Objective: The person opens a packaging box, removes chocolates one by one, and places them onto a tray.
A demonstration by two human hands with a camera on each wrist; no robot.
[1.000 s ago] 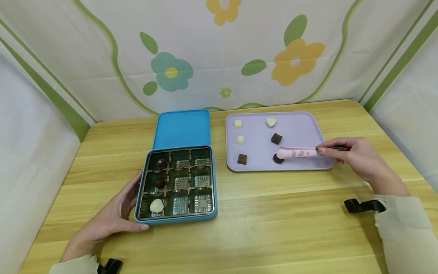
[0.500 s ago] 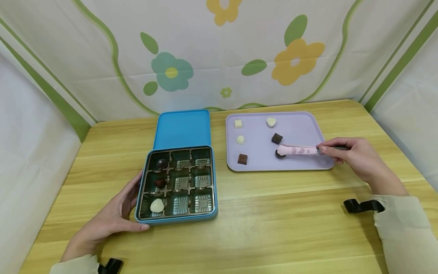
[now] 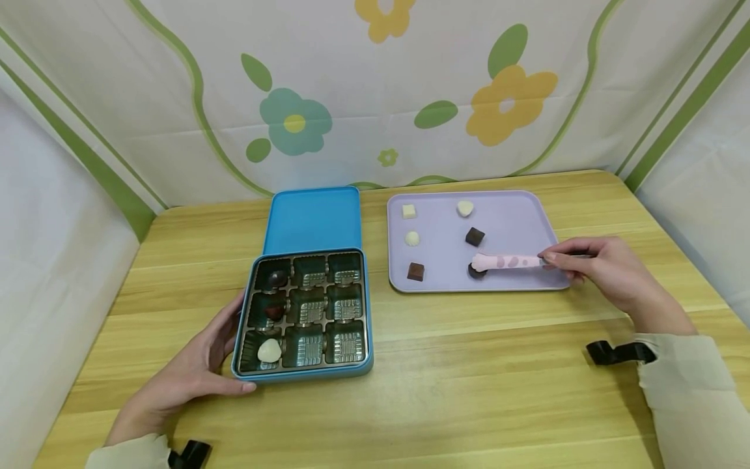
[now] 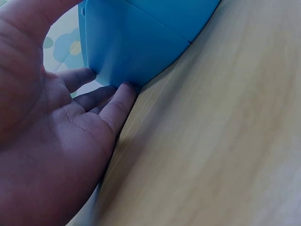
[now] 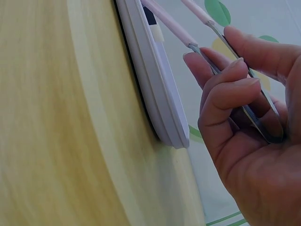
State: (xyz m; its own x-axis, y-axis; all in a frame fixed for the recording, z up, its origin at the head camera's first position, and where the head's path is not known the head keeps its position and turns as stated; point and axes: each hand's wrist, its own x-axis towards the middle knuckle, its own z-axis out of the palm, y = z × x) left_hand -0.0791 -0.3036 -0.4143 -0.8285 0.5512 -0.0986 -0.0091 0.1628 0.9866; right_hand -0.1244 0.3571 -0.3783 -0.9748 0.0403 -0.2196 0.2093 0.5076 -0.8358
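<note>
At the lower left corner of an open blue tin [image 3: 368, 368], my left hand [image 3: 184, 378] holds the box, thumb along the front and fingertips against the left side [image 4: 136, 42]. In the tin's left column sit two dark chocolates, the upper [image 3: 277, 279] and the middle [image 3: 273, 311], and a white chocolate [image 3: 269, 351]. My right hand [image 3: 612, 267] grips pink-tipped tongs [image 3: 510, 262] between thumb and fingers. The tong tips are over a round dark chocolate [image 3: 477, 272] on the lilac tray [image 3: 521, 225], partly covering it. In the right wrist view the tong arms stand apart.
Behind the tin lies its blue lid [image 3: 313, 220]. Also on the tray are a white square [image 3: 408, 211], a white dome [image 3: 413, 238], a white heart-like piece [image 3: 465, 208], a brown square [image 3: 415, 271] and a dark square [image 3: 474, 236]. A flowered curtain hangs behind the table.
The tong tips and the round dark chocolate shifted slightly right and back, then left and forward again. My left hand and the tin have stayed in place.
</note>
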